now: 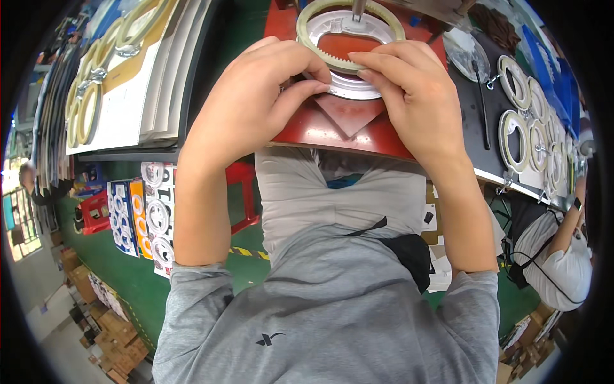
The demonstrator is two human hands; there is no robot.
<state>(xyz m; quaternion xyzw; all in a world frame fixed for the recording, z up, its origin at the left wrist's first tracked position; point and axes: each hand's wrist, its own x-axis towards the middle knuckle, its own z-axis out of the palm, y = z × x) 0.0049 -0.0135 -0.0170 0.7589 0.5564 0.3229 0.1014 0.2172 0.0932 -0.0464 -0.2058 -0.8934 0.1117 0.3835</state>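
Note:
A cream ring (398,27) with teeth along its inner edge lies tilted over a white ring (357,91) on a red work plate (307,131). My right hand (419,93) pinches the near right part of the cream ring between thumb and bent fingers. At the near left, my left hand (262,96) has thumb and index finger closed at the white ring's rim; its other fingers curl behind and are partly hidden. A metal rod (359,9) stands above the rings. Under their near edge lies a brownish, pointed flat piece (348,118).
Left stands a stack of white sheets (153,96) with several cream rings (89,115) on top. On the dark right-hand table are several ring parts (513,137), a thin black rod (481,109) and blue trays (556,77). A red stool (243,195) stands below; another person (563,256) is at right.

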